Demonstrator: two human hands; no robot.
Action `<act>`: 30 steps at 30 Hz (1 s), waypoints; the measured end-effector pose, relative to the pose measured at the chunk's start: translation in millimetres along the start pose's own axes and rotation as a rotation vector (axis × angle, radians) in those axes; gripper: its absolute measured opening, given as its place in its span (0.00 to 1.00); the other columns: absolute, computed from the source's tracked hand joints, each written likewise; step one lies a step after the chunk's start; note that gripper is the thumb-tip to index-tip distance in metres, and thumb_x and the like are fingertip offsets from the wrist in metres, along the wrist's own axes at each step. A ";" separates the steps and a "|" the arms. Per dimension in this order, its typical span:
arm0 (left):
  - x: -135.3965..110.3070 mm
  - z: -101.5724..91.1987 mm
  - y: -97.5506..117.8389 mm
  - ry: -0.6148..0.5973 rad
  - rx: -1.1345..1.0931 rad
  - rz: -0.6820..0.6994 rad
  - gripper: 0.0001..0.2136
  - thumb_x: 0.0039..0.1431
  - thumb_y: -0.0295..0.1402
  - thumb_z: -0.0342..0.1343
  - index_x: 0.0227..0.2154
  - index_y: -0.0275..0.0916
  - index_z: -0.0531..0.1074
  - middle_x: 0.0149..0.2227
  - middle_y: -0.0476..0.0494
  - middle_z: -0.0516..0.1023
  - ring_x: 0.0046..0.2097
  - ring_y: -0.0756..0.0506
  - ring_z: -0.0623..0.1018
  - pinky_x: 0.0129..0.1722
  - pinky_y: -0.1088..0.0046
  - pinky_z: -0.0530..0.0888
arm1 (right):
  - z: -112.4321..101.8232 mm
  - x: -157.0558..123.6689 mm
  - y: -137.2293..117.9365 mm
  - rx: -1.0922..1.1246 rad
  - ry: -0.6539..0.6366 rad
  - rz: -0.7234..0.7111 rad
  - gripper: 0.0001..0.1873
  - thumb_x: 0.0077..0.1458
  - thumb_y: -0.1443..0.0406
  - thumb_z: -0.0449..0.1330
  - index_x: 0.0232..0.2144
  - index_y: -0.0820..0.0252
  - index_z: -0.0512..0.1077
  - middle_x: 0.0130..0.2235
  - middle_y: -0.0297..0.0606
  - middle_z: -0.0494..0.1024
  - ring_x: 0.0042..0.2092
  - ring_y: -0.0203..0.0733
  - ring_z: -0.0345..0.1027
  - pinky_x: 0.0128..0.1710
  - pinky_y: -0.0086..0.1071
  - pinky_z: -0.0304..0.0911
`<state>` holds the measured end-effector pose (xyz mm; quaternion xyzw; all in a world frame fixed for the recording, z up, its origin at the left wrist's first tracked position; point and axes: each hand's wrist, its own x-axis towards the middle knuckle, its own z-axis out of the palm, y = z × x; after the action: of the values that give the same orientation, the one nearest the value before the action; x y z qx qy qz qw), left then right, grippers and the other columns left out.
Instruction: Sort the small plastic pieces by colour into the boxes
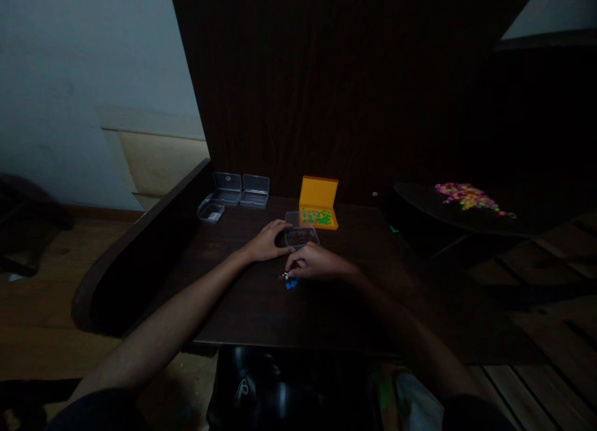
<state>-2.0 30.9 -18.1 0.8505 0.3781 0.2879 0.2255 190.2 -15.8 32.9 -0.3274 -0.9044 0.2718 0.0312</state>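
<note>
My left hand (267,241) lies on the dark table (242,306), its fingers reaching to the left edge of a small clear box (302,236) with reddish pieces inside. My right hand (313,263) is just in front of that box, fingers curled and pinched over a few tiny pieces (285,275); a blue piece (291,284) lies right below them. What the pinch holds is too small to name. Behind the clear box stands an open orange case (318,209) with green pieces in its base.
Two open clear boxes (240,190) and a smaller clear box (211,213) sit at the table's back left. A dark curved rail (135,244) borders the left side. A pile of pink and yellow pieces (466,196) lies on a dark surface at the right. The scene is dim.
</note>
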 end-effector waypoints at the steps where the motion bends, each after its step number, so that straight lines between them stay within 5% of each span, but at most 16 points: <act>1: 0.1 0.0 -0.3 -0.002 0.001 0.002 0.27 0.51 0.42 0.62 0.53 0.39 0.67 0.52 0.38 0.68 0.55 0.38 0.70 0.57 0.58 0.67 | 0.5 0.1 0.1 0.003 0.016 -0.008 0.10 0.54 0.66 0.63 0.39 0.62 0.80 0.23 0.30 0.71 0.24 0.30 0.60 0.28 0.25 0.51; 20: 1.2 0.8 -1.4 0.004 -0.003 0.003 0.27 0.50 0.40 0.62 0.53 0.38 0.67 0.53 0.36 0.68 0.57 0.37 0.69 0.59 0.57 0.66 | 1.6 2.9 -0.1 -0.033 0.048 0.003 0.08 0.53 0.68 0.62 0.37 0.61 0.79 0.22 0.29 0.70 0.24 0.30 0.60 0.28 0.25 0.51; 30: -0.1 -0.3 1.6 0.004 -0.004 -0.006 0.29 0.49 0.43 0.63 0.53 0.38 0.67 0.52 0.38 0.69 0.55 0.37 0.70 0.57 0.55 0.68 | -38.0 -12.9 22.7 0.085 0.440 0.061 0.05 0.51 0.67 0.63 0.31 0.64 0.77 0.27 0.33 0.75 0.26 0.31 0.63 0.28 0.25 0.55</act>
<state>-1.4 29.9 -16.9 0.8484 0.3805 0.2894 0.2273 222.2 8.7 55.1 -0.4046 -0.8531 0.2325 0.2334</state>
